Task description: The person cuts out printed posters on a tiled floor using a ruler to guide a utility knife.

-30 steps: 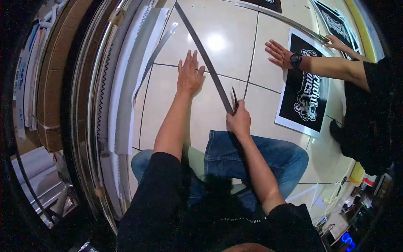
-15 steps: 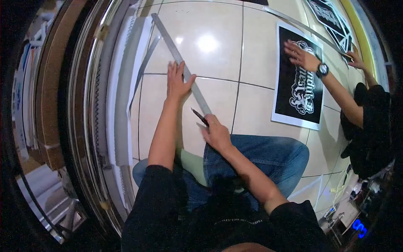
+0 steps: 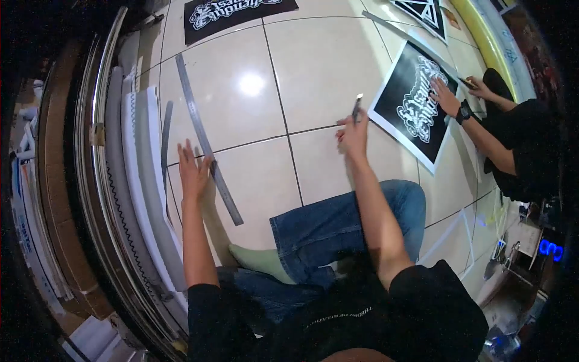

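Observation:
A long metal ruler (image 3: 202,130) lies slanted on the tiled floor (image 3: 322,66). My left hand (image 3: 194,172) rests beside it with the fingers spread, the thumb at the ruler's edge. Raised over the tiles to the right, my right hand (image 3: 354,140) is closed round a dark utility knife (image 3: 356,111), its pale tip pointing up. That hand is near the left corner of a black poster with white lettering (image 3: 395,87). A thin grey strip (image 3: 167,136) lies left of the ruler.
A co-worker's hand (image 3: 445,96) presses on the poster, beside another long ruler (image 3: 386,25); their other hand (image 3: 482,90) holds a dark tool. A second lettered poster (image 3: 241,13) lies at the top. Rolls and metal tubes (image 3: 90,151) line the left side.
My right hand has left the ruler's lower end and moved right and up with the knife. The view has shifted, bringing the top poster in. The co-worker's poster now lies at an angle.

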The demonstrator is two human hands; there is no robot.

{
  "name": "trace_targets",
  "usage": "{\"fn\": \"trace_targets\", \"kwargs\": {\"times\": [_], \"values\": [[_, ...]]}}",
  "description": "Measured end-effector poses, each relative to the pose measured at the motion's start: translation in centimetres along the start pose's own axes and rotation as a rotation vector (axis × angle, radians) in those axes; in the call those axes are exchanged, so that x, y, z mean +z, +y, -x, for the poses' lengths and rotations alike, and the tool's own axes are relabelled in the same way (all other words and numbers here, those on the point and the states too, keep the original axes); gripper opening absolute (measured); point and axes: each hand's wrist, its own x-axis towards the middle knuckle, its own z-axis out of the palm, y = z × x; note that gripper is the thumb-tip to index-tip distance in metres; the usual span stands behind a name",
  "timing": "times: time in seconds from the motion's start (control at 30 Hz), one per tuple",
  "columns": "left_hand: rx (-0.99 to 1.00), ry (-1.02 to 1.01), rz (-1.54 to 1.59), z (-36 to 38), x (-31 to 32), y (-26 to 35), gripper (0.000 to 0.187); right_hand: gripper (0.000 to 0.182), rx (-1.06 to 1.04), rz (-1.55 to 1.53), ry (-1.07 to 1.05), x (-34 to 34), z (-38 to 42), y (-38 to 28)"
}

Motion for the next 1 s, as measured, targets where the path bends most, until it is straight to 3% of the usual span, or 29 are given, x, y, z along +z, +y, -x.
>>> {"fn": "trace_targets", "kwargs": {"times": [0.07, 0.1, 0.13, 0.17, 0.2, 0.23, 0.33, 0.37, 0.4, 0.43, 0.47, 0.5, 0.53, 0.6, 0.63, 0.7, 0.83, 0.9, 1.0], "values": [[-0.255, 0.104, 0.541, 2.9, -1.8, 1.1, 0.077, 0.040, -0.054, 0.194, 0.021, -2.6, -1.4, -1.9], [-0.381, -0.028, 0.681, 5.3, -3.0, 1.6, 0.075, 0.045, -0.099, 0.205, -0.049, -3.6, -0.9, -2.3], [-0.523, -0.152, 0.799, 7.9, -4.3, 2.1, 0.073, 0.051, -0.091, 0.253, -0.105, -4.9, -1.7, -0.6], [-0.628, -0.130, 0.844, 11.3, -6.2, 4.8, 0.071, 0.055, -0.300, 0.267, -0.198, -6.7, -4.9, 5.2], [-0.734, -0.100, 0.891, 14.9, -8.3, 7.8, 0.069, 0.052, -0.279, 0.297, -0.300, -7.5, -6.8, 7.7], [-0.511, 0.087, 0.577, 18.4, -10.4, 10.0, 0.063, 0.049, -0.235, 0.315, -0.387, -8.5, -7.9, 9.5], [-0.461, 0.354, 0.438, 30.1, -15.2, 14.8, 0.038, 0.041, -0.201, 0.352, -0.621, -8.6, -17.9, 16.2], [-0.595, 0.354, 0.364, 34.9, -15.8, 15.7, 0.036, 0.041, -0.407, 0.416, -0.695, -6.5, -20.0, 15.7], [-0.695, 0.341, 0.310, 39.4, -15.5, 16.5, 0.034, 0.037, 0.003, 0.535, -0.501, -2.3, -8.2, 4.7], [-1.005, 0.424, 0.351, 44.1, -14.5, 17.9, 0.031, 0.035, -0.029, 0.367, -0.654, -1.8, -7.6, 4.3], [-1.263, 0.508, 0.413, 50.2, -12.4, 19.1, 0.028, 0.033, -0.085, 0.317, -0.651, -2.4, -8.4, 6.2], [-1.262, 0.840, 0.692, 56.9, -9.7, 19.7, 0.025, 0.033, -0.127, 0.391, -0.649, -2.0, -7.6, 5.3], [-1.440, 0.594, 0.801, 63.0, -9.6, 21.7, 0.024, 0.033, -0.155, 0.404, -0.638, -1.6, -7.2, 5.1], [-1.632, -0.280, 0.828, 72.6, -7.6, 27.5, 0.025, 0.033, -0.168, 0.396, -0.626, -1.5, -6.8, 4.7], [-1.655, -0.501, 0.882, 75.4, -6.8, 30.6, 0.025, 0.033, -0.161, 0.388, -0.633, -1.3, -6.0, 4.7], [-1.692, -0.743, 0.971, 78.2, -6.1, 34.6, 0.026, 0.033, -0.041, 0.345, -0.672, -1.1, -4.1, 3.9], [-1.773, -0.671, 0.921, 79.0, -4.9, 35.0, 0.027, 0.039, -0.057, 0.247, -0.651, -1.0, -7.4, 8.5], [-1.746, -0.593, 0.814, 80.1, -5.1, 31.3, 0.028, 0.045, -0.023, 0.321, -0.665, -1.5, -5.4, 6.5], [-1.677, -0.382, 0.628, 77.8, -6.7, 22.3, 0.029, 0.042, -0.292, 0.432, -0.668, -2.2, -9.1, 12.0]]}}
